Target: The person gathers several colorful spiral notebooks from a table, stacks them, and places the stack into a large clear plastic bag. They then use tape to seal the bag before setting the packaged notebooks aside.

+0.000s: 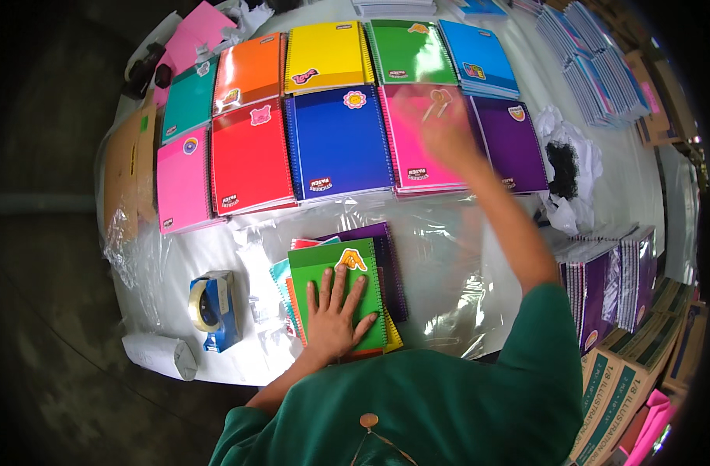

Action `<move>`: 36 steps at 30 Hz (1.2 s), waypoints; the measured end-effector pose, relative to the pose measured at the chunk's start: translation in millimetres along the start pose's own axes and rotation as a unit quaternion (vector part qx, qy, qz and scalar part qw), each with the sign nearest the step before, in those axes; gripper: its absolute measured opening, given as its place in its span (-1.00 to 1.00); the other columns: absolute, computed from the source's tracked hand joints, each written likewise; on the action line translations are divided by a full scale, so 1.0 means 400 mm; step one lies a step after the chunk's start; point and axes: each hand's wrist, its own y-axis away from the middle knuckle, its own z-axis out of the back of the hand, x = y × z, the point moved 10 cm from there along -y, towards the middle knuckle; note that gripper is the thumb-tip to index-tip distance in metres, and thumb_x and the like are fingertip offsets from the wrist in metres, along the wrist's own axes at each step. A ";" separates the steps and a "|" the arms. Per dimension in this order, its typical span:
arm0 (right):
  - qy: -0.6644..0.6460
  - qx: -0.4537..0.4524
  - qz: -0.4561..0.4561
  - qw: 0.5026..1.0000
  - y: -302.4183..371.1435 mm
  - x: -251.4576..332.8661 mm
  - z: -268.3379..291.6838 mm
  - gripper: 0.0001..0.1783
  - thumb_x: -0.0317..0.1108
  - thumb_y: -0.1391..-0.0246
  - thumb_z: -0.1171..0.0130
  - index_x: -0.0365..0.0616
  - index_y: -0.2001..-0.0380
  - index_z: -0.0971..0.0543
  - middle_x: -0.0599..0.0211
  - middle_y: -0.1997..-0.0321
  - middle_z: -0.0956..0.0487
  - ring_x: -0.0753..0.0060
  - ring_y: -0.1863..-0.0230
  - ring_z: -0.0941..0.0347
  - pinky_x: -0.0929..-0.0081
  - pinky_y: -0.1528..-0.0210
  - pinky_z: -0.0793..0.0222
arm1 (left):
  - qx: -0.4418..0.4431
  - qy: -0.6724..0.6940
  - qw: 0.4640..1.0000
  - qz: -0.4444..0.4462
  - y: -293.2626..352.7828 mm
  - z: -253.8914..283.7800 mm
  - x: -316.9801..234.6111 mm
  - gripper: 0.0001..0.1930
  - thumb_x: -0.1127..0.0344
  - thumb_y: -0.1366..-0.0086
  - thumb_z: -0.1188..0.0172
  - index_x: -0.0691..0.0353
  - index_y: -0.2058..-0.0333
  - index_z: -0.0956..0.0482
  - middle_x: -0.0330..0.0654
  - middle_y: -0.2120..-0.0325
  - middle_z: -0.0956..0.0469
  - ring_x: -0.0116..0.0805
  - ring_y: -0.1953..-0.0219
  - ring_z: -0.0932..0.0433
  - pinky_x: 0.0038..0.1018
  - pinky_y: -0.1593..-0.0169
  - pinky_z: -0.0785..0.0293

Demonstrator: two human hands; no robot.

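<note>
My left hand (333, 320) lies flat, fingers spread, on a green spiral notebook (312, 268). That notebook tops a loose, uneven pile, with a purple notebook (391, 272) and corners of teal, orange and yellow ones showing beneath it. My right arm reaches away to the far rows of notebooks. There my right hand (442, 132), smeared by motion, is over a hot pink notebook (405, 159) in the nearer row; its fingers cannot be made out. Beside this pink one are a blue notebook (335, 147) and a purple notebook (518, 151).
A blue tape dispenser (229, 311) stands left of the pile, near a white roll (161, 356). Clear plastic (448, 241) covers the table. Notebook stacks (596, 287) and cartons (631, 373) line the right side. Crumpled paper (580, 147) lies beyond the rows' right end.
</note>
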 end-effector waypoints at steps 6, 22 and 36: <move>0.163 0.104 -0.262 0.945 0.163 -0.554 -0.173 -0.62 -0.39 -0.12 0.11 0.15 -0.01 -0.45 0.17 0.21 -0.58 0.19 0.17 -0.50 0.12 -0.11 -0.16 | 0.005 0.011 1.000 -0.011 -0.013 -0.009 -0.013 -0.31 -0.15 -0.14 -0.06 -0.01 -0.21 -0.20 -0.01 -0.29 0.06 0.05 -0.31 0.09 0.09 -0.26 0.24; -0.531 -0.109 -0.404 0.737 0.302 0.249 0.346 -0.36 -0.23 0.05 -0.25 -0.21 -0.10 -0.33 0.12 -0.01 -0.42 0.12 -0.08 -0.32 0.28 -0.07 -0.26 | -0.302 0.439 0.833 0.147 0.085 0.329 0.182 -0.66 0.16 -0.23 -0.17 0.39 0.31 -0.41 -0.20 0.54 -0.50 -0.55 0.48 -0.40 -0.60 0.43 -0.35; -0.723 0.110 -0.510 0.453 0.439 0.522 0.072 -0.43 -0.38 0.30 -0.40 -0.29 0.14 -0.44 0.17 0.26 -0.56 0.34 0.26 -0.51 0.43 0.18 -0.43 | -0.132 0.340 0.900 0.239 0.149 -0.004 0.189 0.14 -0.06 0.15 -0.41 0.39 -0.23 0.13 0.22 -0.02 -0.24 0.07 -0.08 -0.25 -0.15 -0.16 -0.16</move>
